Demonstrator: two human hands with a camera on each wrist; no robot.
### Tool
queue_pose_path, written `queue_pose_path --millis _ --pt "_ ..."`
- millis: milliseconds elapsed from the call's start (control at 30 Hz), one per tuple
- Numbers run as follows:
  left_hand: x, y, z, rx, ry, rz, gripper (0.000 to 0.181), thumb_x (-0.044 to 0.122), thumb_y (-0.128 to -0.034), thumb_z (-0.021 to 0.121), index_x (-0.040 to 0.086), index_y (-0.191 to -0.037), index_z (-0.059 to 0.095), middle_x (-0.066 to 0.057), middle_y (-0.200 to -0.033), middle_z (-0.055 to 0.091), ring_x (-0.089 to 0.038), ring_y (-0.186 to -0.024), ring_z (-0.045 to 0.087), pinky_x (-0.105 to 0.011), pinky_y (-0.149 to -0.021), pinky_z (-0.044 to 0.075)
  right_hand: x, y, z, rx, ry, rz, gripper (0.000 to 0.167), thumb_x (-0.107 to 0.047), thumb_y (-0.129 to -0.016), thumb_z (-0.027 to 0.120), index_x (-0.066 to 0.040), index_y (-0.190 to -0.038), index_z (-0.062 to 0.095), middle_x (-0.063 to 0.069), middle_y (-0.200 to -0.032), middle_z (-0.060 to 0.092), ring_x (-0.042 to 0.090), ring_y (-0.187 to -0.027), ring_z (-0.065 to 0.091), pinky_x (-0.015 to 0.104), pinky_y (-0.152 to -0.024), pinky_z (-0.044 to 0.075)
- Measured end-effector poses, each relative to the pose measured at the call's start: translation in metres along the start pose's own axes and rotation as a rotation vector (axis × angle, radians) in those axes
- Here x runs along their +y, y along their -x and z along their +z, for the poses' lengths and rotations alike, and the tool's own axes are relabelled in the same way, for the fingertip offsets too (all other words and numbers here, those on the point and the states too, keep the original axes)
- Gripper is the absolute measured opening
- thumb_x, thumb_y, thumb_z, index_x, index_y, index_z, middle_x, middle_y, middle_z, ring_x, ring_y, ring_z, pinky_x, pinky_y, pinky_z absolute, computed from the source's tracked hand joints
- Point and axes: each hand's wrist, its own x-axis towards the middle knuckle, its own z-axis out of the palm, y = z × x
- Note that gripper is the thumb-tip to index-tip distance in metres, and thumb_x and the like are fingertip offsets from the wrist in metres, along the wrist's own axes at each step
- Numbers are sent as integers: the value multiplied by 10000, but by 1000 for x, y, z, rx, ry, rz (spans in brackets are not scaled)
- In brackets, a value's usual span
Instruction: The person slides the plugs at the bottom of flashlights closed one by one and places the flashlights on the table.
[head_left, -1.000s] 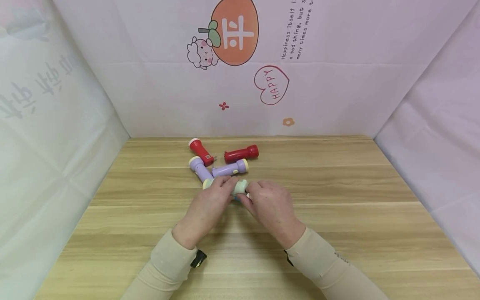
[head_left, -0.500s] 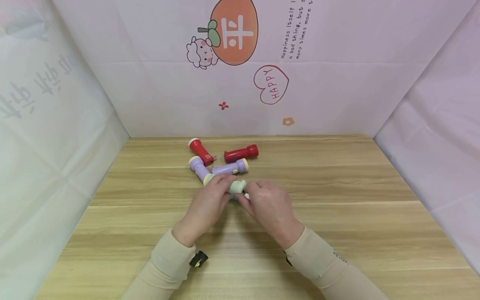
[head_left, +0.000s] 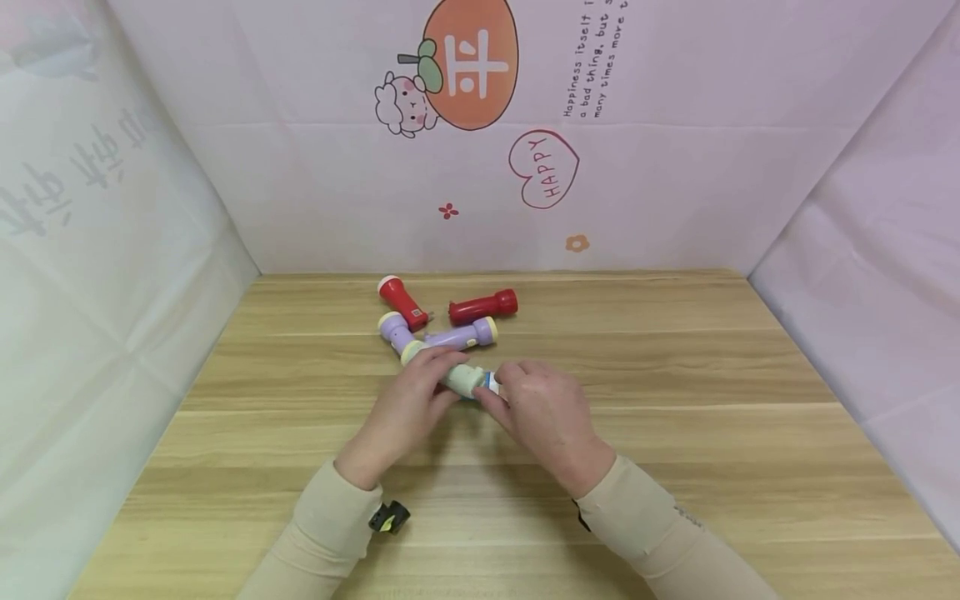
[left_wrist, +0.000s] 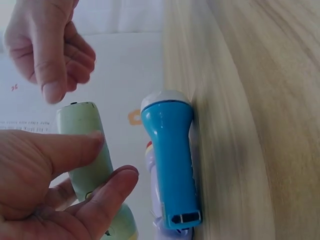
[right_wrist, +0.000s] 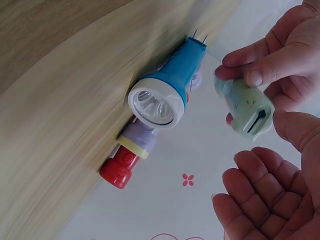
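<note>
A pale green flashlight (head_left: 465,380) is held in my left hand (head_left: 405,404), raised over the table, with the thumb and fingers around its body. Its end with a dark slot (right_wrist: 257,122) faces my right hand (head_left: 547,417). That hand hovers close by, fingers loosely bent, and grips nothing; in the left wrist view its thumb (left_wrist: 51,75) hangs just above the flashlight's end. Under the hands lies a blue flashlight (left_wrist: 172,155) with a white head and two metal prongs. The head view shows only a little of it between the hands.
Two purple flashlights (head_left: 463,336) with pale yellow rims lie just beyond the hands. Farther back are two red flashlights (head_left: 483,307), one with a white rim. Printed white cloth walls (head_left: 337,192) stand behind and beside the wooden table (head_left: 712,433).
My left hand has drawn the green flashlight slightly left and toward me, tilting its slotted end. A gap has opened between it and my right hand, showing more of the blue flashlight.
</note>
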Motion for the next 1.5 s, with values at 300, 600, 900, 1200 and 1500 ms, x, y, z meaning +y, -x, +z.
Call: queue_pose_path --millis 300,600,900,1200,1500 --pt "-11 4 -11 -50 127 -109 611 138 -828 896 74 -1381 644 -104 -1480 565 -232 -1173 633 -376 -933 592 10 1 -3 -113 -8 57 339 -410 -873 850 -87 -923 759 29 -737 728 141 -556 602 266 -467 486" --pt "-21 8 -18 -27 160 -125 531 306 -915 824 83 -1365 653 -105 -1489 562 -253 -1244 600 -415 -981 569 16 4 -1 -153 9 97 357 -396 -902 821 -64 -1011 752 102 -880 773 251 -729 728 377 -596 599" --pt "-25 6 -21 11 151 -160 354 354 -1094 544 93 -1293 679 -112 -1423 613 -287 -1335 574 -518 -1113 468 19 6 -1 -178 39 113 376 -399 -915 806 -67 -1079 743 124 -971 793 280 -818 754 393 -655 622" --pt "-29 6 -21 29 151 -189 272 243 -1069 561 59 -1198 715 -100 -1373 644 -266 -1282 602 -496 -1098 477 21 7 0 -164 39 123 373 -395 -900 824 -73 -1070 739 125 -961 793 288 -787 746 399 -613 608" --pt "-35 7 -24 15 140 -255 228 148 -1010 557 88 -1137 737 -95 -1477 592 -305 -1396 537 -540 -1157 420 23 8 0 -199 44 130 389 -410 -910 810 -73 -1091 740 129 -986 795 298 -831 752 406 -651 618"
